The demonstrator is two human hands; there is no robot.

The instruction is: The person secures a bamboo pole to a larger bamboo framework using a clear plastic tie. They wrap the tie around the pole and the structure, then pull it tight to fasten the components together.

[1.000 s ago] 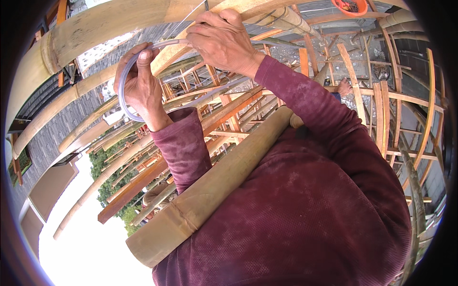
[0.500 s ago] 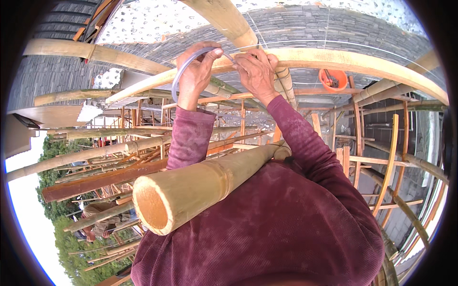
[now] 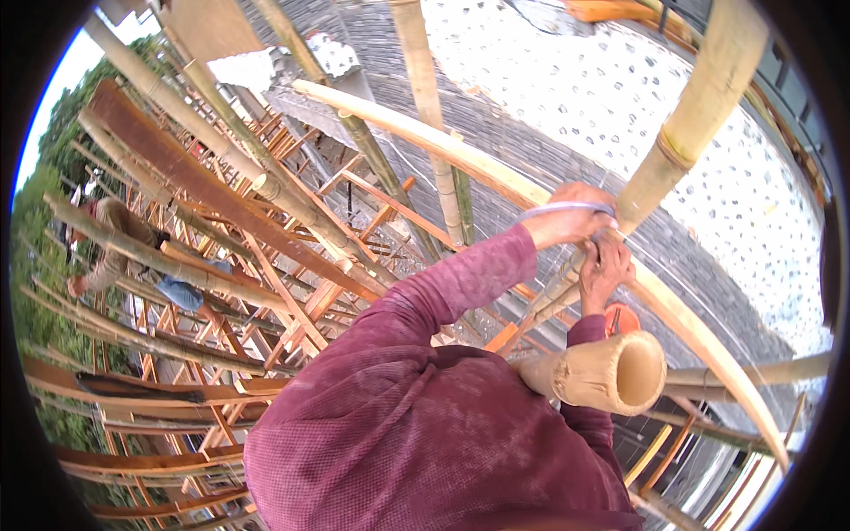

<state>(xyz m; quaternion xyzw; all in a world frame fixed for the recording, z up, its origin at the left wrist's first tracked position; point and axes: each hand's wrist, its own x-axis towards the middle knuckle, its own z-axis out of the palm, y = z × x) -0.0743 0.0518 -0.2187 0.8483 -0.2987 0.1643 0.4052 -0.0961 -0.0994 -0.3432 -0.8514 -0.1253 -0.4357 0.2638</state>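
A pale sawn wooden board (image 3: pixel 434 137) runs slantwise across the upper part of the view, crossing in front of a thick upright bamboo pole (image 3: pixel 699 115). At that crossing my left hand (image 3: pixel 574 217) is closed on a clear flexible tube (image 3: pixel 553 209), which curves over its back. Just below it, my right hand (image 3: pixel 606 273) is closed with bent fingers at the board, where the tube runs into its grip; the fingertips are partly hidden. A thick cut bamboo pole (image 3: pixel 575 376) juts up between my body and right forearm, its hollow end facing up.
Bamboo poles and timber struts form scaffolding to the left, with a wide brown plank (image 3: pixel 204 177) across them. Another person (image 3: pixel 124 234) is among the poles at far left. An orange bucket (image 3: pixel 622 319) shows beneath my right hand. Behind stands a grey stone-clad wall (image 3: pixel 531 133).
My view has turned, so the board now slants down to the right. My left hand has come close against my right hand, and the tube's wide loop has drawn in.
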